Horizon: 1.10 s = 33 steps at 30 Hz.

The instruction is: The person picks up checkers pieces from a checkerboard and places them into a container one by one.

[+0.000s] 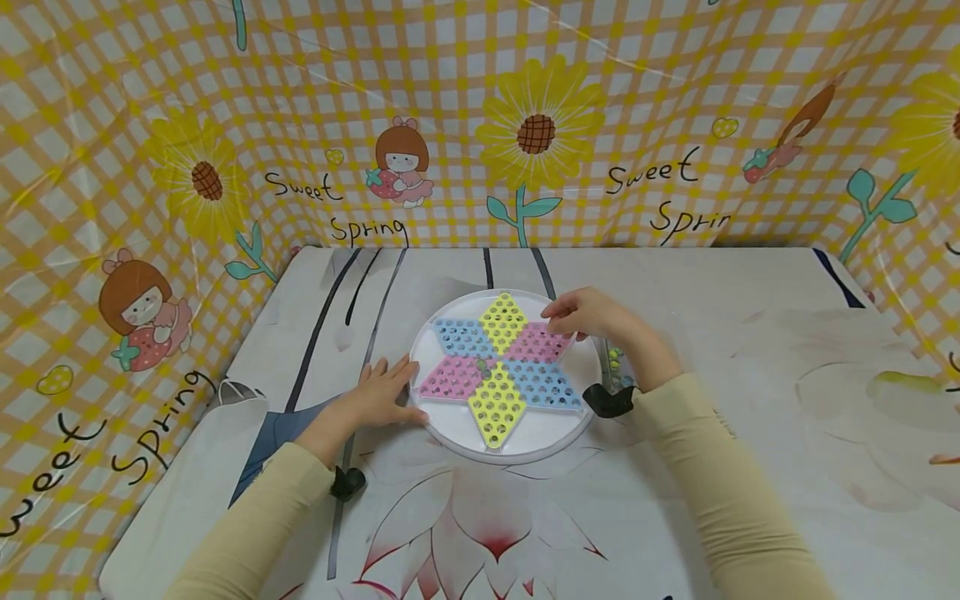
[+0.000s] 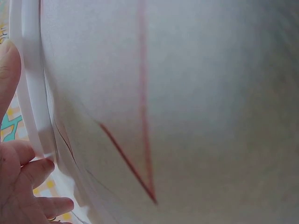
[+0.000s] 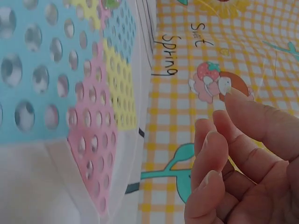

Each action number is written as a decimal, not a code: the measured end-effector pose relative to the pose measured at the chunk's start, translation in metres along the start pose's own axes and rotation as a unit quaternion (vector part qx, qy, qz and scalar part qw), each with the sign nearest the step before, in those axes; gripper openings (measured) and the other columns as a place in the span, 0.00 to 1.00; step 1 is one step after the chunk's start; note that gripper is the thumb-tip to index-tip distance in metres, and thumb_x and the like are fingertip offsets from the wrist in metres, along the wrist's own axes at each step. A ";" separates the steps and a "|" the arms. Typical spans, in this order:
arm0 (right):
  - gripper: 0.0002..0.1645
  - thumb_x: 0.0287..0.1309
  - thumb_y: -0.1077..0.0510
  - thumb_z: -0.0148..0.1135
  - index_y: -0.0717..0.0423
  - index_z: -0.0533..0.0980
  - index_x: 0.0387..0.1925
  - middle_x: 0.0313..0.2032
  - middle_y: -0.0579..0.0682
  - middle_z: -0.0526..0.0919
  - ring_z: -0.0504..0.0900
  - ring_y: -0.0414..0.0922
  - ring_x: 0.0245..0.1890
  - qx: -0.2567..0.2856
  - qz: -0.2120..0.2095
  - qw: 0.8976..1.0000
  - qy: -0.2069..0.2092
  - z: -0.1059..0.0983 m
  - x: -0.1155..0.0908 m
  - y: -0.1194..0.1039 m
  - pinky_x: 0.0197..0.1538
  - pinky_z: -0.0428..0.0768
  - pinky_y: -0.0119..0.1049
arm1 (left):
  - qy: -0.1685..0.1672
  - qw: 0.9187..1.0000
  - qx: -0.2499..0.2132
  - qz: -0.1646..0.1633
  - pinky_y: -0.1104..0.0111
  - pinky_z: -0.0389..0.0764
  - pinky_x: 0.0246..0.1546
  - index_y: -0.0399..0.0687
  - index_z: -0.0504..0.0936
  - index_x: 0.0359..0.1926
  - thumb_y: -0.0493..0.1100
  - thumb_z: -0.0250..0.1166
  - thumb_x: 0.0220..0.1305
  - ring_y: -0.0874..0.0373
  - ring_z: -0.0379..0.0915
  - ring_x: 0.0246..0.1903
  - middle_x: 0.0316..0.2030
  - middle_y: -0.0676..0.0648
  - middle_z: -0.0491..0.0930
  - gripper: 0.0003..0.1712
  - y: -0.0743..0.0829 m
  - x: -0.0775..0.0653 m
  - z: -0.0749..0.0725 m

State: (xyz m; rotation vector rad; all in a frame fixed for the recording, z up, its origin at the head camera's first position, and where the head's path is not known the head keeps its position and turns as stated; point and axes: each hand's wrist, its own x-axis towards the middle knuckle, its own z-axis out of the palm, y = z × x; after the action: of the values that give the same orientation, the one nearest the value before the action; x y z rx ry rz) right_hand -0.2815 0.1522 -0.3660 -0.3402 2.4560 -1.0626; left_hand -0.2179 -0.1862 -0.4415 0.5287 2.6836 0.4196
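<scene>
A round white Chinese checkers board point(image 1: 450, 425) lies on the table, with a six-pointed star of yellow, pink and blue fields full of holes. Greenish glass marbles point(image 1: 483, 367) sit just left of the star's centre. My left hand point(image 1: 378, 396) is at the board's left rim with fingers spread; in the left wrist view its thumb and fingers flank the rim point(image 2: 35, 79). Over the right pink field point(image 3: 93, 144) hovers my right hand point(image 1: 588, 315). Its fingers are loosely bent, the thumb stands apart from them, and nothing shows between.
Right of the board, partly behind the right wrist, several yellow-green marbles point(image 1: 615, 358) lie in what looks like a clear container. A white cover with painted flowers lies on the table point(image 1: 480, 517). A checked yellow cloth point(image 1: 450, 83) hangs around the back and sides.
</scene>
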 end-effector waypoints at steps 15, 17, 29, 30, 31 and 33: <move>0.21 0.54 0.60 0.60 0.65 0.74 0.50 0.27 0.47 0.77 0.68 0.40 0.23 0.051 0.010 0.998 -0.033 0.046 0.018 -0.011 0.28 0.69 0.31 | -0.004 1.000 -0.007 -0.004 0.42 0.34 0.64 0.43 0.50 0.70 0.64 0.63 0.51 0.32 0.32 0.67 0.71 0.41 0.43 0.54 0.001 -0.001 -0.002; 0.20 0.54 0.61 0.60 0.65 0.74 0.49 0.26 0.46 0.76 0.68 0.40 0.22 0.058 0.011 0.997 -0.040 0.052 0.020 -0.011 0.28 0.69 0.31 | -0.003 1.000 -0.007 -0.003 0.41 0.34 0.64 0.43 0.50 0.70 0.64 0.63 0.51 0.31 0.32 0.67 0.70 0.40 0.43 0.54 0.001 -0.001 -0.002; 0.16 0.52 0.58 0.63 0.59 0.78 0.44 0.24 0.46 0.75 0.69 0.41 0.23 0.007 0.037 0.998 -0.048 0.078 0.031 -0.013 0.28 0.69 0.29 | -0.001 1.000 -0.006 -0.005 0.41 0.34 0.64 0.42 0.50 0.70 0.65 0.63 0.51 0.30 0.33 0.66 0.70 0.40 0.43 0.55 0.001 -0.001 -0.001; 0.16 0.52 0.59 0.64 0.59 0.78 0.44 0.24 0.47 0.75 0.69 0.41 0.23 0.010 0.040 0.998 -0.050 0.079 0.032 -0.013 0.28 0.69 0.29 | 0.000 1.000 -0.007 -0.005 0.41 0.34 0.64 0.42 0.50 0.70 0.65 0.63 0.51 0.30 0.33 0.66 0.70 0.40 0.44 0.55 0.001 -0.001 -0.001; 0.16 0.52 0.59 0.64 0.60 0.78 0.44 0.24 0.47 0.75 0.69 0.41 0.23 0.011 0.041 0.998 -0.052 0.080 0.033 -0.013 0.27 0.68 0.29 | 0.000 1.000 -0.008 -0.005 0.41 0.34 0.64 0.42 0.50 0.70 0.65 0.63 0.50 0.30 0.33 0.66 0.70 0.40 0.44 0.55 0.001 -0.001 -0.001; 0.15 0.52 0.60 0.64 0.60 0.78 0.43 0.24 0.47 0.74 0.69 0.40 0.22 0.012 0.042 0.998 -0.055 0.082 0.033 -0.013 0.26 0.68 0.28 | 0.002 1.000 -0.010 -0.004 0.41 0.34 0.63 0.42 0.51 0.70 0.65 0.63 0.51 0.30 0.33 0.66 0.70 0.39 0.44 0.54 0.001 -0.001 -0.001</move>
State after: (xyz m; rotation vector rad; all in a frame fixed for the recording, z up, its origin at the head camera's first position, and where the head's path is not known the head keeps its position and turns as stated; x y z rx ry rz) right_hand -0.2701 0.0788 -0.4162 -0.2775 2.3370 -1.0095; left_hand -0.2172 -0.1863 -0.4397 0.5110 2.6809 0.4451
